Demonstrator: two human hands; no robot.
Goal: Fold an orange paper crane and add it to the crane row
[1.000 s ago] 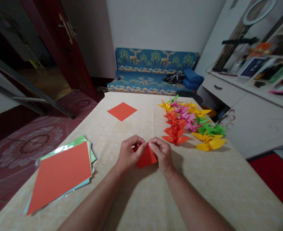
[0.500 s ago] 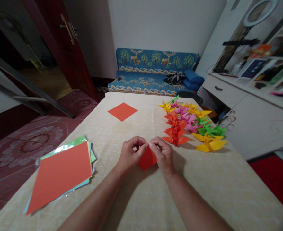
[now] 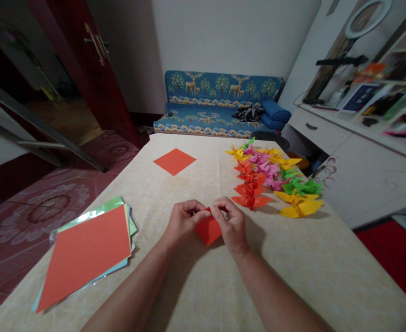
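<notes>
A small folded sheet of red origami paper (image 3: 208,229) is pinched between both my hands, one corner pointing toward me. My left hand (image 3: 188,219) grips its upper left edge between thumb and fingers. Close beside it, my right hand (image 3: 231,223) pinches the upper right edge. The fingers cover the far part of the paper, so its exact folds are hidden. Beyond my hands lies a flat red square of paper (image 3: 175,161). Right of them stand several red paper cranes (image 3: 251,196) in a row.
More paper cranes in yellow (image 3: 298,204), pink (image 3: 272,173) and green (image 3: 304,186) fill the table's right side. A stack of coloured paper (image 3: 85,253) in a plastic sleeve lies at left. Past the cloth-covered table (image 3: 203,147) is a blue sofa (image 3: 220,108); a white cabinet (image 3: 365,170) stands right.
My hands have shifted slightly along the far edge of the red paper, with the fingertips a little further apart. The view has moved very slightly.
</notes>
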